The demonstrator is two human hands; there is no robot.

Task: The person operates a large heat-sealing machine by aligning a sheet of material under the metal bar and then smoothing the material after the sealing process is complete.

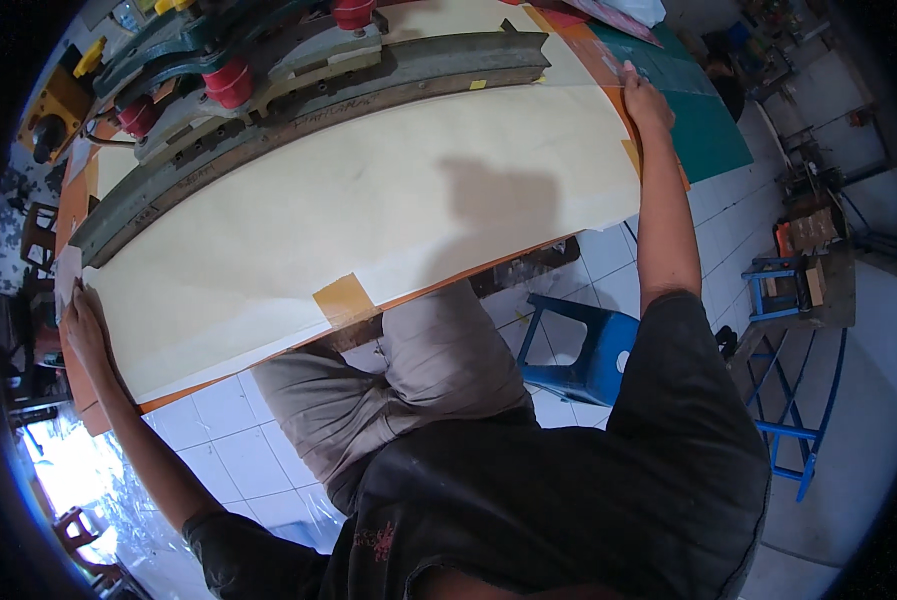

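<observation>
Cream sheet (388, 210), smooth and broad, lies under 1 long metal bar (308, 118).

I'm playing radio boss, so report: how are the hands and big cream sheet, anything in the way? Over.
Left hand by left end of cream sheet, right hand by right end. Sheet spread flat. Long metal bar runs across it.

The wide sheet (368, 215) has a plain cream colour, and along its border an orange layer (74, 205) is showing. The patch of tape (344, 299) is tan. The metal bar (308, 117) is grey-green, the round knobs (229, 85) are red. The mat (710, 130) is green, the stool (600, 345) blue. White floor tiles (236, 452) make a grid of darker lines. The trousers (393, 365) are greyish beige; the black shirt (568, 490) carries a small red motif (376, 541).
</observation>
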